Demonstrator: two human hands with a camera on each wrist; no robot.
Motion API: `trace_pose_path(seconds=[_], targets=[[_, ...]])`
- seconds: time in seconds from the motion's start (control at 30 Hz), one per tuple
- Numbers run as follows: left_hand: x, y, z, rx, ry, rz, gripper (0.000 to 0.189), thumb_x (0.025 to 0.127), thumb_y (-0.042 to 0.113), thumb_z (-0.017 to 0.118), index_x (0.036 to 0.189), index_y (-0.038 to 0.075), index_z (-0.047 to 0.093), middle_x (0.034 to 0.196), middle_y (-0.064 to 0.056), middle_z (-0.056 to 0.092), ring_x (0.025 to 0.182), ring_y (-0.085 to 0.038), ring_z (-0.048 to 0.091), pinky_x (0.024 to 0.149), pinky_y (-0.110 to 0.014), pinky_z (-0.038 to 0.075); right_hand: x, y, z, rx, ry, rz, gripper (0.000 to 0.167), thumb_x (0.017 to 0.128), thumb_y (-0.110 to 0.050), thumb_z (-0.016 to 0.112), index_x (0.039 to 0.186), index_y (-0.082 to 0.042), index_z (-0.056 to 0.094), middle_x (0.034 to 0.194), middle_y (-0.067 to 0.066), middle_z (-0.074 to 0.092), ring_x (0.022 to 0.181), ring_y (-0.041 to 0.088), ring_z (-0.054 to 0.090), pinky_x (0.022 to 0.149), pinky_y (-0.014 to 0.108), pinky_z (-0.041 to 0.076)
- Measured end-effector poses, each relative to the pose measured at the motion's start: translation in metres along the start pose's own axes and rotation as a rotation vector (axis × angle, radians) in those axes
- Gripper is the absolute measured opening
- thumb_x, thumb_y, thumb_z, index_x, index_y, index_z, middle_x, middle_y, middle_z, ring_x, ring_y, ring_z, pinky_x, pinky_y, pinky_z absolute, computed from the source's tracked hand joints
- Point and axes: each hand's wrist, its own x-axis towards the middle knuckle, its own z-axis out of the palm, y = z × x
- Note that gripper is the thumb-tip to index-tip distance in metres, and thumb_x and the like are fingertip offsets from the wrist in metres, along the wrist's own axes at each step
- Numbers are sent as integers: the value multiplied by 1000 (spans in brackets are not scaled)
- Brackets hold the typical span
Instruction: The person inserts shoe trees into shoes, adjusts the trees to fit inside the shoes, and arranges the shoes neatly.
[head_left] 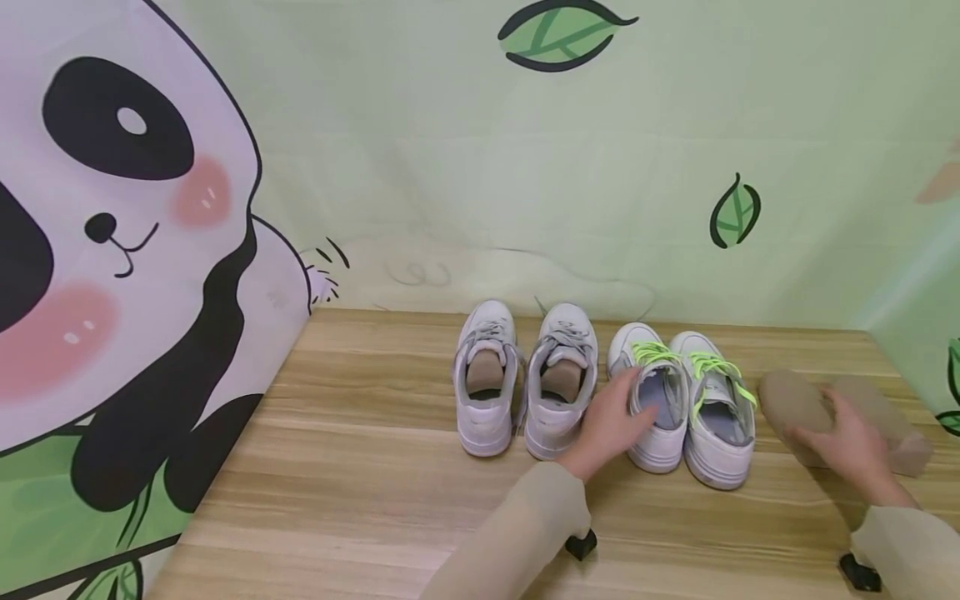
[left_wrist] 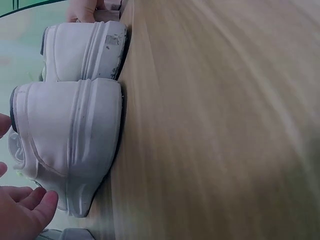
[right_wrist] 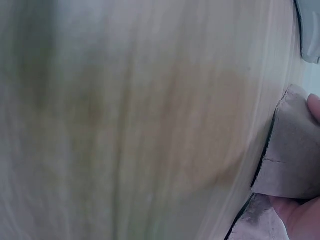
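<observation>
1. Both hands busy: L hand (head_left: 611,425) straddles the outer side of the L shoe (head_left: 660,442) of the green-laced pair (head_left: 679,408), thumb over the opening; can't tell if it pinches or only touches. R hand (head_left: 855,442), just R of that pair, grips the inner taupe shoe (head_left: 793,400), thumb one side, fingers t'other.
2. Green-laced pair: prob. light, w/ stiff heel & sole, softer collar; smooth upper may slip a bit under fingertips. Best hold imo: collar rim near the heel, thumb in, fingers out. Not fragile; loose laces (head_left: 718,364) could snag.
3. Taupe pair (head_left: 873,400), R of the green-laced pair: looks soft & matte, so prob. grippy, light, might squash if squeezed hard. I'd take it across the heel, both sides.
4. Head view gives me laces, insoles & the full row; wrist cams don't. L wrist view adds scuffs (left_wrist: 111,40) on the far green-laced shoe's sole edge. R wrist view adds a crease (right_wrist: 275,160) in the inner taupe heel.
5. Further out: grey-laced white shoes (head_left: 558,417) just L of the green-laced pair; wood board (head_left: 337,517) under it; panda backdrop (head_left: 420,167) behind.
</observation>
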Motion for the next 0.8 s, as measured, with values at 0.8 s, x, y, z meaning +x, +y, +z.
trace_pose_path(seconds=[0.8], targets=[[25,3,10,287,98,45,48,80,24,61,127,25,47,129,-7,49,111,-21,53,90,-29,42,-3,10,0,7,-52,51,95,79,-44,60,132,18,11,125,46,21,107,60,26,84,63,25]])
